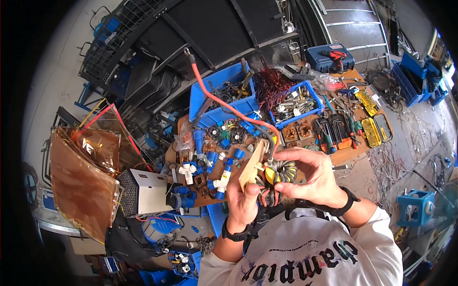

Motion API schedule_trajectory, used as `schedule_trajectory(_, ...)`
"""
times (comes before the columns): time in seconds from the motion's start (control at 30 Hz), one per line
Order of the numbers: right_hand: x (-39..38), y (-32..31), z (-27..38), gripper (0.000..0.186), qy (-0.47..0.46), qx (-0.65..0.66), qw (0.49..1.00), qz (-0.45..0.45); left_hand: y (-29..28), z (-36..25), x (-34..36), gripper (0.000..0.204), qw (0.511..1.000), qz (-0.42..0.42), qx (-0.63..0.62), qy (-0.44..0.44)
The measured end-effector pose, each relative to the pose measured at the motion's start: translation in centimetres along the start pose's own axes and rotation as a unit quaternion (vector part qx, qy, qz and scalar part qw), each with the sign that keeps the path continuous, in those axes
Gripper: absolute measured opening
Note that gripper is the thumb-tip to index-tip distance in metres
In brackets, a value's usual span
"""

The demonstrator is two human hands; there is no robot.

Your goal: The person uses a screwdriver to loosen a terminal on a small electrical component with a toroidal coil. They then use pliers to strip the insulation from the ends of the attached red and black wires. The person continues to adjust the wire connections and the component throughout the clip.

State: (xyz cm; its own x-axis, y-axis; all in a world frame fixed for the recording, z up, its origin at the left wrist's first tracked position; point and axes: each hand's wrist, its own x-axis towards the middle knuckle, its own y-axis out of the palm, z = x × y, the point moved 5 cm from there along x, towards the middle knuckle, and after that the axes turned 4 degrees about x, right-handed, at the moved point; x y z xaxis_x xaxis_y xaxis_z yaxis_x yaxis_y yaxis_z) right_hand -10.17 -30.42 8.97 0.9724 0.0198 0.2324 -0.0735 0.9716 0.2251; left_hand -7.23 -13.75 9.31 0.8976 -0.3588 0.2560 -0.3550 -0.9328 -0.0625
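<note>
Close to my chest I hold a ring-shaped coil (pixel 288 169), wound with thick dark cable and showing yellow in places. My right hand (pixel 315 176) grips it from the right, thumb and fingers around the windings. My left hand (pixel 242 205) is closed on a pale wooden piece (pixel 252 164) that stands tilted against the coil's left side. A thick red cable (pixel 224 102) and a dark cable run up from the coil. The red one arches away over the table to a metal lug (pixel 187 51) at its far end. The coil's underside is hidden.
Blue bins (pixel 198 97) of parts, blue and white plug connectors (pixel 222 181) and a heap of dark red wire (pixel 272 88) crowd the table. Hex keys (pixel 339 128), a yellow bit case (pixel 372 133) and a red drill (pixel 336 57) lie right. Brown sheets (pixel 81 181) stand left.
</note>
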Motion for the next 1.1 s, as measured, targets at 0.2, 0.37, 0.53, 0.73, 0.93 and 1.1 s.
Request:
schedule_trajectory(0.2,0.4,-0.2,-0.3,0.047,-0.049,0.057,0.997,-0.001,0.2,0.1,0.4,0.082,1.0,0.013,-0.004,-0.013)
schedule_trajectory(0.37,0.4,-0.4,-0.7,0.046,-0.026,0.077,0.997,0.009,0.1,0.6,0.1,0.082,0.999,0.008,-0.021,-0.039)
schedule_trajectory(0.53,0.9,-0.4,-0.6,0.051,-0.132,-0.065,0.989,-0.003,-0.1,1.3,0.4,0.07,0.998,0.011,-0.045,-0.031)
schedule_trajectory(0.73,0.8,0.1,-0.3,0.055,-0.065,-0.053,0.996,-0.037,0.0,2.0,0.6,0.065,0.997,-0.001,-0.042,-0.057)
schedule_trajectory(0.93,1.2,-0.4,-2.5,0.064,-0.042,-0.036,0.998,-0.029,-0.8,3.2,0.7,0.062,0.995,0.009,0.011,-0.095)
schedule_trajectory(1.1,0.4,-1.4,-5.6,0.057,-0.019,0.062,0.997,-0.051,-2.3,5.2,0.3,0.061,0.992,-0.02,-0.021,-0.121)
